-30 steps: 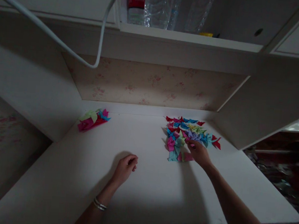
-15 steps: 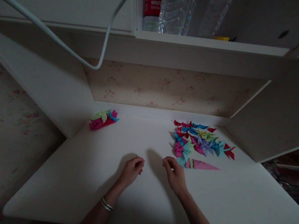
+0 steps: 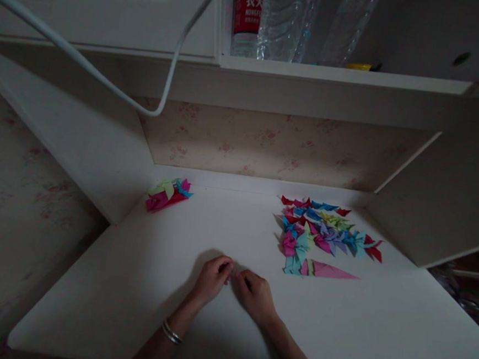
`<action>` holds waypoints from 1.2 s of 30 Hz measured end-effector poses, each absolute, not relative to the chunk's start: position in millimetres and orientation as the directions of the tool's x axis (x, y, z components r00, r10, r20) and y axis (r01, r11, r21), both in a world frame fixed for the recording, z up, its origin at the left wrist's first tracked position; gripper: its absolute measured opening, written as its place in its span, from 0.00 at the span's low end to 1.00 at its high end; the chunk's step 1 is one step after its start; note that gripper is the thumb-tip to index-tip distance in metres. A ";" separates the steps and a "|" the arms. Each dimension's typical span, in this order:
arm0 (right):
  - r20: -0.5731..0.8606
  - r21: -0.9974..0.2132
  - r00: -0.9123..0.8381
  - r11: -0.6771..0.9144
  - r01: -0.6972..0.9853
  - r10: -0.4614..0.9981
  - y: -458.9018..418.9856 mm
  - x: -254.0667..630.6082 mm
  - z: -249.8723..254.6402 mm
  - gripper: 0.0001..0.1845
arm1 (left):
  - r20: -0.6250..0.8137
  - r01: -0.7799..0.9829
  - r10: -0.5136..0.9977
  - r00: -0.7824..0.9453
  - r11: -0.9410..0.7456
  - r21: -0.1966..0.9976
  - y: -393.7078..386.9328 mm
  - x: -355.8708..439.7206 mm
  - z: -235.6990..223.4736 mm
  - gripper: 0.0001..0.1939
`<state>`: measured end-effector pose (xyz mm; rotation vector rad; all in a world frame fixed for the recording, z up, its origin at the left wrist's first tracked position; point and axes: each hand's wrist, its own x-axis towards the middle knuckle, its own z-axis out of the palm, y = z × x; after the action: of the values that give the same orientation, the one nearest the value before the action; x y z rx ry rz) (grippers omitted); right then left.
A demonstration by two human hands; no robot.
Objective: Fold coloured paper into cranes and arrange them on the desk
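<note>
The folded papers (image 3: 333,235) lie far right on the surface (image 3: 202,232). Nearer, left hand (image 3: 211,281) and right hand (image 3: 256,297) nearly meet, fingers curled; I cannot tell whether either grips anything. A smaller pile (image 3: 167,197) lies far left.

Bottles (image 3: 281,25) cut off above, anything between the fingers (image 3: 225,260) perhaps too small to tell.

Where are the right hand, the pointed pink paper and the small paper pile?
Right hand (image 3: 258,297): head view, back of the hand.
Pointed pink paper (image 3: 332,271): head view, middle of its plain stretch.
Small paper pile (image 3: 169,197): head view, near its middle.
</note>
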<state>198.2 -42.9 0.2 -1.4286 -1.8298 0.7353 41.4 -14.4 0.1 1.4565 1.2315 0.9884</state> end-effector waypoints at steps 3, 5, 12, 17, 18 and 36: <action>0.180 -0.768 -0.163 0.242 0.593 0.970 -43.4 198.0 1.3 0.21 | 0.008 0.225 0.986 0.165 -0.045 0.973 -14.8 41.6 -0.5 0.15; 0.183 -0.763 -0.166 0.247 0.597 0.969 -43.3 197.6 0.6 0.21 | 0.006 0.224 0.987 0.162 -0.043 0.974 -15.0 41.4 -1.2 0.15; 0.191 -0.743 -0.174 0.258 0.618 0.966 -44.7 197.4 1.1 0.19 | 0.021 0.226 0.985 0.168 -0.059 0.972 -15.8 40.7 -2.7 0.14; 0.197 -0.741 -0.177 0.265 0.617 0.964 -45.0 197.8 1.0 0.20 | 0.012 0.226 0.986 0.165 -0.049 0.973 -15.8 40.2 -1.8 0.15; 0.200 -0.744 -0.175 0.265 0.613 0.964 -44.9 197.9 0.8 0.20 | 0.009 0.226 0.986 0.165 -0.047 0.973 -15.8 40.2 -1.8 0.15; 0.196 -0.747 -0.113 0.223 0.627 0.974 -32.7 196.2 -14.2 0.22 | 0.209 0.831 0.971 -0.120 -0.016 0.556 111.0 -65.0 65.7 0.11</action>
<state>196.2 -32.7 -14.2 -1.4807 -1.8234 0.6550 -65.0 111.0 65.7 1.9038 2.0169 0.8420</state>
